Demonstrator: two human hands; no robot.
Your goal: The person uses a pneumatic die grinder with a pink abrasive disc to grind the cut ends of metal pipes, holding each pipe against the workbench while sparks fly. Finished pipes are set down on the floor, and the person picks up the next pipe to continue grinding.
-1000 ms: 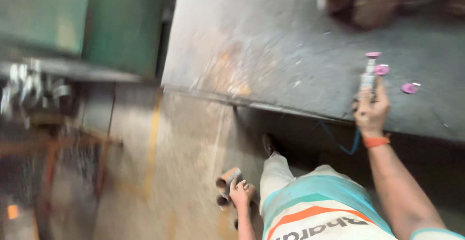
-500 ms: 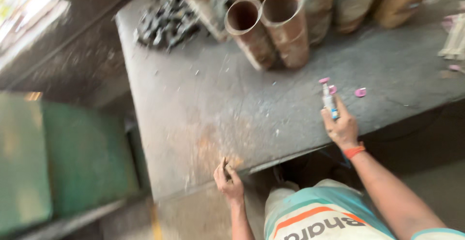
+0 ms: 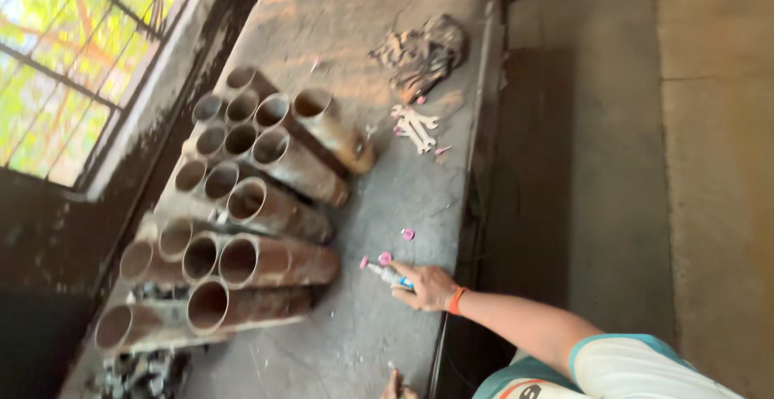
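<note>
The marker-like tube (image 3: pixel 388 273) with its pink tip lies low on the workbench (image 3: pixel 355 334), close to the bench's front edge, and the right hand (image 3: pixel 427 286) is closed around its rear end, tip pointing toward the pipes. Fingers wrap the barrel loosely while the heel of the hand rests on the metal — a resting hold, it seems, more than a working one. Two small pink caps (image 3: pixel 384 258) sit just beside the tip, and a third pink piece (image 3: pixel 408 234) lies a little further along the bench. The left hand (image 3: pixel 395 386) shows only as fingertips at the bench's near edge, apparently pressed there for support; whether it holds anything I cannot tell. Rusty steel pipes (image 3: pixel 242 205) are stacked on their sides along the window side, open ends all facing one way. Toward the far end lie pale spanners (image 3: pixel 415 127) and a crumpled dirty rag (image 3: pixel 423 52).
</note>
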